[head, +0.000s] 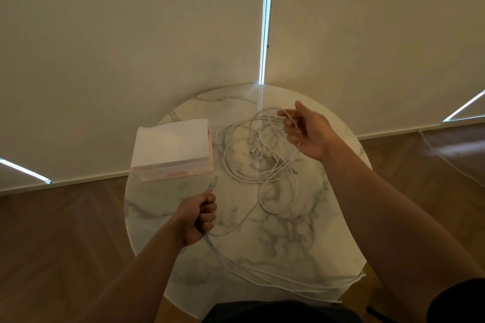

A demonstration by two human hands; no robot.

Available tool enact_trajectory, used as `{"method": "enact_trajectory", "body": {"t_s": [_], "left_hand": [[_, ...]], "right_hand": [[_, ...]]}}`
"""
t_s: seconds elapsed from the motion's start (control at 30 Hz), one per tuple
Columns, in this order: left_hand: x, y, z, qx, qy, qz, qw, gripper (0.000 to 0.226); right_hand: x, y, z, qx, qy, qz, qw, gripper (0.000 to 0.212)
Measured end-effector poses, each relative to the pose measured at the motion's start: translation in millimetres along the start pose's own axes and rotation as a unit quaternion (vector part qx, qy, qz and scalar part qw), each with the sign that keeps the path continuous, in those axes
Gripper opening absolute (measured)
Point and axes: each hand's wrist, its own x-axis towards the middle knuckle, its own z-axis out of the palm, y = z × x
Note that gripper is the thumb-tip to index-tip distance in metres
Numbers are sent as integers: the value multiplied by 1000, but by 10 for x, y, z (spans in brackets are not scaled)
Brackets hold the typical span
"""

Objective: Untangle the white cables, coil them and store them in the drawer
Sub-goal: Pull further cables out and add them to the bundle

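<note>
A tangle of white cables (258, 155) lies on the round marble table (288, 231), right of a white and pink drawer box (172, 149). My left hand (200, 215) grips one cable near its plug (212, 184), which sticks up out of the fist. That cable runs from under the hand in long loops (262, 274) to the table's near right edge. My right hand (305, 130) is raised over the far right of the tangle and pinches a cable end between thumb and fingers.
The table stands against cream roller blinds (131, 34) with a bead chain (267, 8) in the gap. Wooden floor (52, 244) surrounds the table. The drawer box sits at the table's left far edge, and its drawer looks closed.
</note>
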Motion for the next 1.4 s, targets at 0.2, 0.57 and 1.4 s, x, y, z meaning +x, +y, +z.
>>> {"method": "enact_trajectory", "body": {"t_s": [0.2,0.57,1.4], "left_hand": [[-18,40,172,-2,19,87,996,37],[-40,6,570,4,-70,155,985,37],[-38,-151,-78,41,0,119,992,36]], "right_hand": [[-171,277,226,-90,-45,47,994,13],[-231,665,611,-153,18,12,988,6],[-160,21,-4,60,30,43,997,18]]}}
